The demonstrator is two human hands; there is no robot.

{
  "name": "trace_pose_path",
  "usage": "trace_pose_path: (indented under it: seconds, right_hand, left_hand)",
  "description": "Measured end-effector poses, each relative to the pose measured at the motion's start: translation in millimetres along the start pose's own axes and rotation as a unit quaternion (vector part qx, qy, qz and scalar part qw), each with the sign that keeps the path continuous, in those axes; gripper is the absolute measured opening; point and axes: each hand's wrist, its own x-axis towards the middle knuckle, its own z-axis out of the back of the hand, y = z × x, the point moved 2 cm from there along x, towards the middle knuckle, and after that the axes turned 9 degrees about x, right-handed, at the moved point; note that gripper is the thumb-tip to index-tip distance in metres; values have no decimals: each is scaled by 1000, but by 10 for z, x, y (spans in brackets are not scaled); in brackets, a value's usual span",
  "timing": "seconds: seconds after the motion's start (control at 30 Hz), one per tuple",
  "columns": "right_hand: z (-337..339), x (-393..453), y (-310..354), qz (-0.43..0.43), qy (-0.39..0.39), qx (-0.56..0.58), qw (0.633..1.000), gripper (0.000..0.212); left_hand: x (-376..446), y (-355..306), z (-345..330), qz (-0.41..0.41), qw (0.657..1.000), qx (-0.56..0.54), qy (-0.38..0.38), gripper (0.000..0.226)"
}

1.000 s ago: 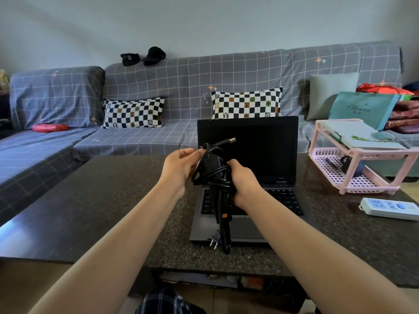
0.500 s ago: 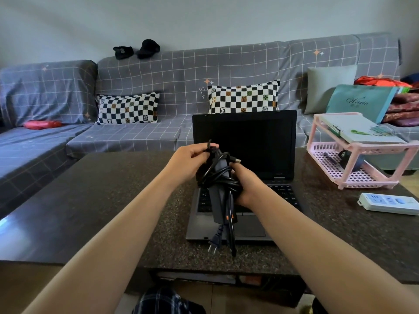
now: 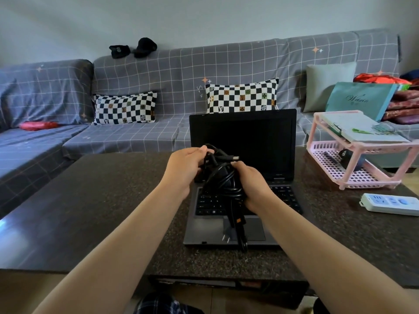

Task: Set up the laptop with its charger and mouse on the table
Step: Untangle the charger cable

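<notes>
**Charger bundle held over the open laptop**

The sofa [image 3: 181,87] runs behind the dark table [image 3: 90,200]. The laptop [image 3: 242,141] stands open at the table's near edge, in the middle. A power strip [image 3: 392,203] lies near the right edge, beside a pink rack [image 3: 362,159]. The charger [image 3: 223,177], still coiled, hangs above the keyboard, long axis vertical, plug down. The right hand [image 3: 254,184] grasps the bundle; the left hand [image 3: 186,168] pinches a loop at the top. The strip is nearer the right hand.

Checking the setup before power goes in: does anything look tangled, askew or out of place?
Yes: the black charger cable bundle is still knotted in loops, held over the open dark grey laptop by the left hand and right hand, its plug dangling unconnected.
</notes>
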Motion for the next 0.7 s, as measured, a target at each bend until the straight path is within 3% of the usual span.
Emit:
trace_pose_path:
  seconds: [0.07,0.13,0.23,0.33,0.43,0.5,0.63,0.7]
  right_hand:
    - [53,8,20,43,-4,-46,998,25]
    - [105,-4,53,50,3,-51,997,29]
    - [167,-31,114,7,30,-38,999,28]
    - [167,-48,162,26,32,-94,995,31]
    - [111,-52,157,40,22,-79,996,32]
    - [91,-54,158,31,29,-73,996,30]
    - [168,-46,201,31,18,-78,996,28]
    - [199,-43,208,21,10,-84,996,29]
  left_hand:
    - [19,-38,42,-31,988,134,-66,24]
    - [68,-53,103,-26,988,149,-10,24]
    - [97,-85,164,20,984,81,157,25]
    - [137,-79,133,56,990,53,117,25]
    - [148,-36,-8,164,968,-156,107,34]
    - [207,10,-42,185,942,-260,100,35]
    - [315,112,111,161,966,-126,159,28]
    - [286,78,187,173,938,-242,179,47]
